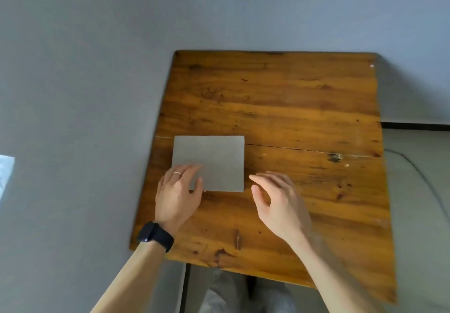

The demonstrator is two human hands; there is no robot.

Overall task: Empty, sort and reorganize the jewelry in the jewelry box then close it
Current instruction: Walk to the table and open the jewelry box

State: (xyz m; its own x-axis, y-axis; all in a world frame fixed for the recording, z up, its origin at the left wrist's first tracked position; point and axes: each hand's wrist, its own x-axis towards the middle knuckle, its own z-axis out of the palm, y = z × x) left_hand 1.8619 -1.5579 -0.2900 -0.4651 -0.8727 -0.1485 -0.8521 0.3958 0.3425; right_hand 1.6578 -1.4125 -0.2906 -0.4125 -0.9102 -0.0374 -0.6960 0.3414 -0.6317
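With the flat grey rectangular jewelry box [211, 161] lying closed near the worn wooden desk's [292, 98] left edge, the left hand [179, 190] should steady its near corner, grip spread flat, while the empty, loosely open right hand [275, 198] lifts the lid squarely.

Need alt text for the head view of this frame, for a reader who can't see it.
A closed grey jewelry box lies flat on a worn wooden table, the left hand resting on its near left corner. The right hand hovers open just right of the box. The left wrist wears a black watch.
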